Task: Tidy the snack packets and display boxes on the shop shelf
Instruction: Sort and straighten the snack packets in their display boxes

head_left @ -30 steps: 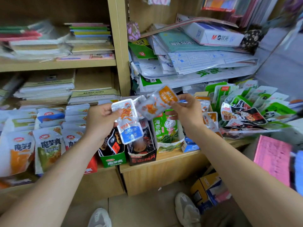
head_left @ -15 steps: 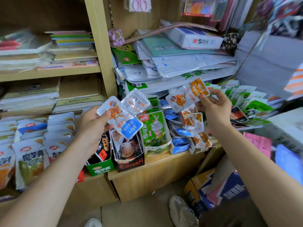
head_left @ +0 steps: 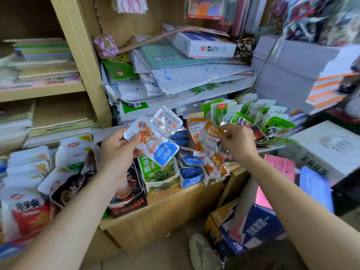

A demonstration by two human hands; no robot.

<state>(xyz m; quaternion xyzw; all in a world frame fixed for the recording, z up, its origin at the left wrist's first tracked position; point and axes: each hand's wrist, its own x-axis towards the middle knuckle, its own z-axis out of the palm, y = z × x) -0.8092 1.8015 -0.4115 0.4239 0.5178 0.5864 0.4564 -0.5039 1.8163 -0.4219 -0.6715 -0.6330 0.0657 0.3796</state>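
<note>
My left hand (head_left: 116, 151) grips two small snack packets fanned out: a white and blue one (head_left: 153, 143) in front and a clear silver one (head_left: 166, 121) behind it. My right hand (head_left: 236, 141) pinches an orange and white packet (head_left: 209, 136) by its top edge, just above an open display box of orange packets (head_left: 216, 170). Beside that box sits a blue display box (head_left: 191, 174), then a green seaweed box (head_left: 157, 172) and a dark box (head_left: 126, 199) under my left forearm.
White and red packets (head_left: 27, 209) crowd the low shelf at left. Green packets (head_left: 268, 121) lean at the right. Stationery stacks (head_left: 185, 75) fill the shelf above. Cartons (head_left: 253, 228) and my shoe (head_left: 204, 252) are on the floor, with a white box (head_left: 327, 145) to the right.
My right hand has carried the orange packet right and down to just above the orange display box. My left hand keeps its two packets and has barely moved against the shelf. The view turned right.
</note>
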